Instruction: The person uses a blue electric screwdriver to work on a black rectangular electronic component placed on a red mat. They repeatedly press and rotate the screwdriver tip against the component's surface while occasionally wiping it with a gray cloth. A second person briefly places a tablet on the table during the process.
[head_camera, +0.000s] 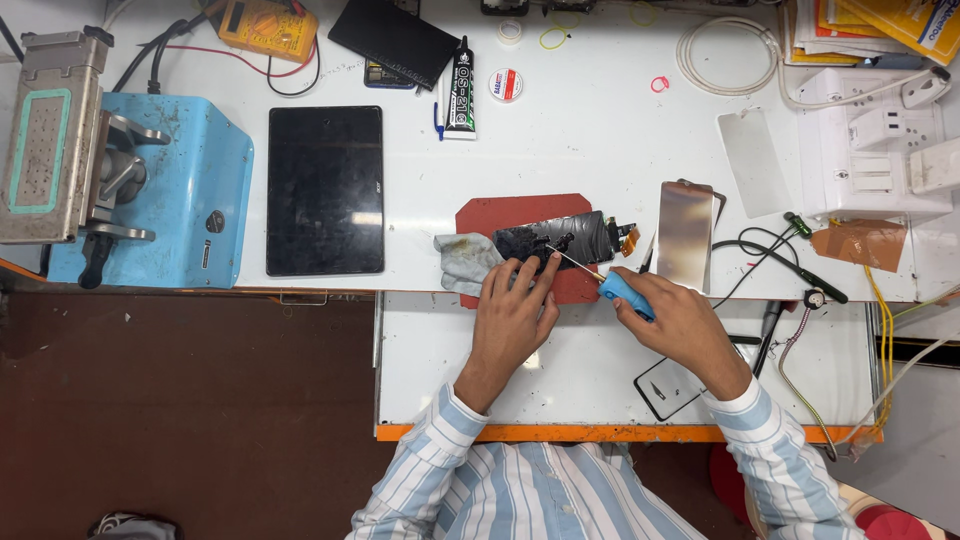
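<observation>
A: Where is the phone panel (560, 240) right now?

B: It lies on the red mat (500, 213) near the front edge of the white desk (600, 140), just above the lower extension shelf. Its long axis runs left to right, tilted slightly, with the flex cable end pointing toward the right edge of the desk.

A: And the hands?

B: The left hand (512, 310) presses down on the panel's near edge, fingers spread flat, not gripping anything; a grey cloth (465, 258) sits just beside it. The right hand (680, 322) is closed around a blue-handled tool (625, 293), whose thin metal tip points left and up onto the panel's surface.

A: How far along does the work look?

B: I judge it mid-way. The panel is already off any phone body and looks rough and dark with residue, so scraping seems under way. A shiny metal plate (686, 232) stands just right of it, apart. Whether the surface is nearly clean, I cannot tell.

A: Anything else about?

B: 1 black tablet (325, 190) lies well to the left, and a glue tube (460, 90) sits toward the back edge.
</observation>
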